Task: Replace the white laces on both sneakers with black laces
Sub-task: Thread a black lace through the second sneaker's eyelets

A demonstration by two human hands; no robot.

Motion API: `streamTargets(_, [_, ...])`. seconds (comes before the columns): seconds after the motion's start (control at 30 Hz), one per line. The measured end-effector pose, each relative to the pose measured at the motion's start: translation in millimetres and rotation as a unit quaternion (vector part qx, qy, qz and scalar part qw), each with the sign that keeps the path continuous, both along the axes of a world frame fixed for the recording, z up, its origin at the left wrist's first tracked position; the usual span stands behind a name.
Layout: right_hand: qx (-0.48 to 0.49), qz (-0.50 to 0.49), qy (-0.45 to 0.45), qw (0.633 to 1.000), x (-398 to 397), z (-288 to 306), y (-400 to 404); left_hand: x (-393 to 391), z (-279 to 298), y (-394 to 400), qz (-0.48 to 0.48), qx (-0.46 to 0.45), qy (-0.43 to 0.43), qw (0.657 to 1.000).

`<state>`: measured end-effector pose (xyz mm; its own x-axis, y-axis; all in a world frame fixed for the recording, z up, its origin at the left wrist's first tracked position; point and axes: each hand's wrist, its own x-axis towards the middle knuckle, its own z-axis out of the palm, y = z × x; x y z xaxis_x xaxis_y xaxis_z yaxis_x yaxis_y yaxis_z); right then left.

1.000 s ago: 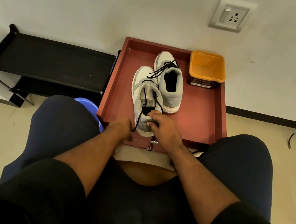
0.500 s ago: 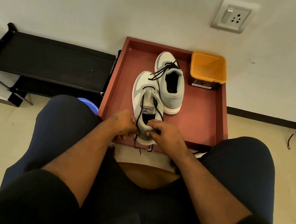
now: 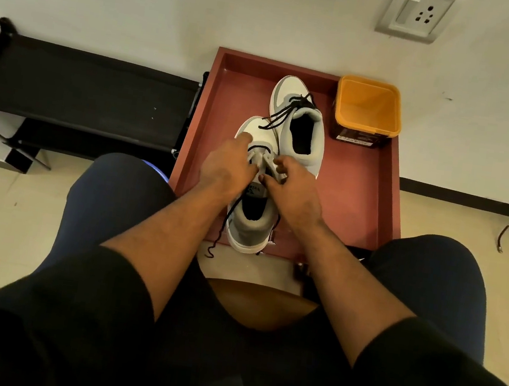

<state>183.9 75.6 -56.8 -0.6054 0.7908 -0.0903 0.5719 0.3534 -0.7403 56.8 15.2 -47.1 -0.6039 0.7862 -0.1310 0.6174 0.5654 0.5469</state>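
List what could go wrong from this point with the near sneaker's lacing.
1. A loose black lace end trails over the red tray edge toward the floor; it could snag or pull back out of an eyelet.
2. The near sneaker overhangs the tray's front rim, so pressure from the left hand and right hand might tip it off.

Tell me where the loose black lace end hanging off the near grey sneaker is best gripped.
Pinch the loose black lace end just above its tip, coming from the person's left side. It trails free down the left flank of the near grey sneaker and past the red tray's front edge, clear of both hands.
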Motion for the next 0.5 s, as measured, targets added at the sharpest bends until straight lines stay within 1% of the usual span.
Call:
streamTargets(0.13, [0.012, -0.008, -0.042, 0.999, -12, -2, 12, -9, -6, 31, -0.052, -0.052, 0.078, 0.994])
streamTargets(0.27, [0.036, -0.011, -0.094, 0.995, -18, -1, 17, -7, -6, 42, -0.065, -0.114, 0.104, 0.986])
streamTargets(0.37, [0.039, -0.014, -0.094, 0.995, -16, -3, 20, -9, -9, 41, -0.090, -0.108, 0.154, 0.978])
streamTargets(0.4, [0.039, -0.013, -0.089, 0.995, -15, -4, 21, -10, -10, 41, -0.094, -0.102, 0.158, 0.978])
streamTargets(0.5, [0.045, -0.002, -0.094, 0.995, -12, -4, 22, -13, -12, 40, -0.088, -0.091, 0.133, 0.983])
